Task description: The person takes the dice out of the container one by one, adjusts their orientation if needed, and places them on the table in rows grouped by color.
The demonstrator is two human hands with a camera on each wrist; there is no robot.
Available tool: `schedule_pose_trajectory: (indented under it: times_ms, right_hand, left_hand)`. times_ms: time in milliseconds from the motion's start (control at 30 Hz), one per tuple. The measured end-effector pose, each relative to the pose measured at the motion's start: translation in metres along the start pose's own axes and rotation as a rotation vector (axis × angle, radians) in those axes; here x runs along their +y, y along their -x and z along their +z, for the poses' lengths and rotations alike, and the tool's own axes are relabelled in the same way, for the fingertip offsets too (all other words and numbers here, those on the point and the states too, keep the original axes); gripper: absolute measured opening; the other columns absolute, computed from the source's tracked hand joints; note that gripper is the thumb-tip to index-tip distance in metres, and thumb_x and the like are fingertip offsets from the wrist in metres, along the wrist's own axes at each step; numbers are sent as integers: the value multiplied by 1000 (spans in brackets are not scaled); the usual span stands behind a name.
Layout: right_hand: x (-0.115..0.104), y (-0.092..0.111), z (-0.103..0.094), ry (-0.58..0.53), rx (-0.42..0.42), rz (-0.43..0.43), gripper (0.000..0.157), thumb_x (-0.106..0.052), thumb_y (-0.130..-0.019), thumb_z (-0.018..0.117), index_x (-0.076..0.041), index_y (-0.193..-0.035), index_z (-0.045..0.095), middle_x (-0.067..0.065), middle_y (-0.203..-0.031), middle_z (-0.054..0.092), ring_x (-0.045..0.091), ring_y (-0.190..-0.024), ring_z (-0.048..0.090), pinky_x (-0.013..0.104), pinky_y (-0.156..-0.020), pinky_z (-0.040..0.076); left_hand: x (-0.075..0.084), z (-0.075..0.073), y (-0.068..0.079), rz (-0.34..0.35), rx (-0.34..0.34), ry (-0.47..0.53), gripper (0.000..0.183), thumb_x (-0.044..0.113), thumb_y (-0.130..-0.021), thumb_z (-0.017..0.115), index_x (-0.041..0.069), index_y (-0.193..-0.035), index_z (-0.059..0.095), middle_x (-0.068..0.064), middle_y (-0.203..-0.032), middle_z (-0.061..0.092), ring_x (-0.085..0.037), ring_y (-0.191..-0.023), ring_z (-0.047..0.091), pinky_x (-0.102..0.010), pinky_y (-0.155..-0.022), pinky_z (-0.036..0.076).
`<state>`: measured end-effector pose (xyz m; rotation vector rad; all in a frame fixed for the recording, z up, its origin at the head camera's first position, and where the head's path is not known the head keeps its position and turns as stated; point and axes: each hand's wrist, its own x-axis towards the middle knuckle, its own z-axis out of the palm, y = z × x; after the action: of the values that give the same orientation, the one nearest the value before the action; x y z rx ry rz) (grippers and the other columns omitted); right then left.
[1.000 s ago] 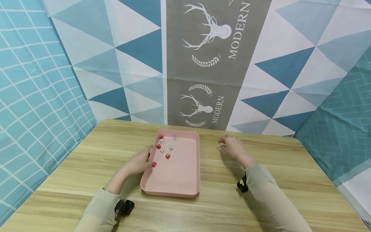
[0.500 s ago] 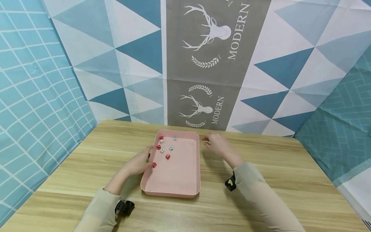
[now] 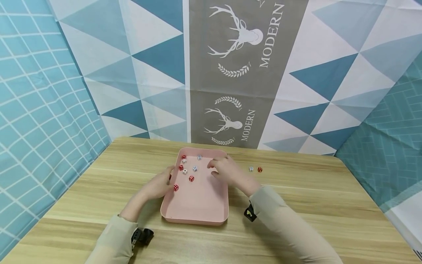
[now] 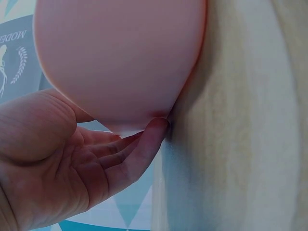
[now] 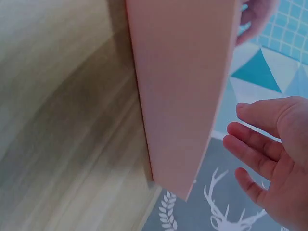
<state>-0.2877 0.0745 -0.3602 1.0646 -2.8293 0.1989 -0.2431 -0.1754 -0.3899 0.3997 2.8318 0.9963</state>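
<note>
My left hand (image 3: pixel 160 185) grips the left wall of a pink tray (image 3: pixel 201 214). The left wrist view has the thumb behind the tray's wall and the fingertips (image 4: pixel 156 127) at its lower outer edge. Reaching over the tray's right rim, my right hand (image 3: pixel 228 171) hovers with loosely bent fingers. Its fingertips (image 5: pixel 233 144) are apart from the tray in the right wrist view, with nothing visible between them. Inside, toward the left, lie several red and white dice, among them a red die (image 3: pixel 191 178) and a blue-spotted white die (image 3: pixel 195 169).
On the wooden table (image 3: pixel 296 220), right of the tray, a white die (image 3: pixel 251 169) and a red die (image 3: pixel 259 169) lie side by side. A patterned cloth backdrop (image 3: pixel 158 73) rises behind the table's far edge.
My right hand has moved left from beside the white die on the table to above the tray, uncovering the red die. The left hand and tray have stayed in place.
</note>
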Motion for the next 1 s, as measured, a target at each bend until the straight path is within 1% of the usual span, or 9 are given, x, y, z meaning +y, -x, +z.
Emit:
schedule_pose_trajectory:
  times_ms: [100, 200, 367, 500, 633, 733, 867, 1000]
  right_hand:
    - [-7, -3, 6, 19, -44, -38, 26, -18, -86, 60, -14, -112, 63, 0, -113, 61, 18, -110, 54, 44, -102, 32]
    - [-14, -5, 10, 40, -77, -87, 31, -19, -86, 60, -14, -117, 60, 1, -117, 58, 19, -113, 52, 42, -99, 36]
    - [-25, -7, 15, 107, -118, -156, 36, -22, -87, 59, -17, -122, 56, -1, -121, 55, 17, -114, 50, 37, -94, 40]
    - [-29, -9, 19, 122, -137, -197, 35, -17, -88, 55, -21, -124, 55, -2, -129, 51, 17, -119, 46, 37, -95, 40]
    - [-30, -9, 21, 82, -186, -195, 40, -12, -91, 50, -24, -129, 51, -2, -141, 40, 18, -127, 39, 41, -101, 35]
    - [-32, -9, 22, 59, -223, -191, 42, -11, -91, 47, -23, -131, 49, -2, -144, 36, 18, -130, 35, 45, -104, 32]
    - [-35, -8, 22, 58, -247, -193, 42, -11, -92, 46, -24, -132, 48, -5, -142, 39, 16, -131, 34, 47, -105, 29]
    - [-35, -10, 24, 70, -233, -191, 40, -14, -93, 45, -25, -130, 49, -7, -138, 45, 14, -128, 37, 45, -105, 30]
  left_hand:
    - [-1, 0, 0, 5, 1, 0, 64, 3, -84, 53, -10, -138, 22, -27, -115, 55, -28, -93, 60, -35, -76, 53]
    - [-1, 1, 0, 4, 4, 3, 64, 2, -84, 53, -10, -138, 22, -28, -115, 55, -28, -94, 60, -35, -76, 53]
    - [-1, 1, 0, 3, 4, -5, 64, 3, -84, 53, -11, -138, 21, -28, -115, 55, -29, -94, 60, -37, -77, 52]
    - [-1, 1, 0, 8, 2, -14, 64, 3, -84, 53, -11, -138, 22, -28, -114, 55, -30, -94, 60, -38, -77, 52]
    - [-1, 0, -2, 29, 1, -9, 63, 2, -84, 52, -11, -138, 21, -29, -114, 55, -28, -92, 61, -36, -76, 53]
    - [0, 0, -3, 39, 1, 1, 63, 1, -83, 52, -11, -138, 22, -28, -112, 56, -26, -89, 61, -35, -73, 53]
    - [0, 0, -3, 38, 3, 1, 64, 0, -82, 52, -11, -138, 22, -28, -109, 57, -25, -87, 61, -34, -72, 53]
    - [-1, 0, -2, 37, 6, -3, 64, 0, -82, 52, -12, -137, 22, -28, -110, 57, -25, -88, 61, -34, -73, 53]
